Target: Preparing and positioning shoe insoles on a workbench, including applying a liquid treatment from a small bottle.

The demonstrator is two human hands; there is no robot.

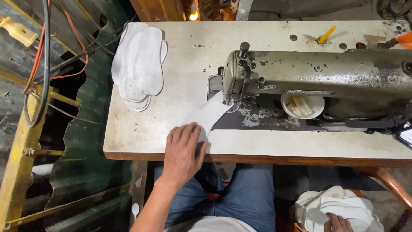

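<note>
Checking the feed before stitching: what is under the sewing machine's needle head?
A white fabric strip runs under the sewing machine head, with the left hand on its near end. The needle itself is hidden.

Stack of white cut pieces (139, 64) near the far left corner of the worn pale surface (180, 51). Small white cup (302, 106) beneath the sewing machine arm. Yellow tool (326, 34) farther back. Cables (43, 64) hanging at left.

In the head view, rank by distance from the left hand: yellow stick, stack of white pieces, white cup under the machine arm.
From the left hand:
1. Stack of white pieces, table's left end.
2. White cup, right, under the machine arm.
3. Yellow stick, far right corner.
</note>
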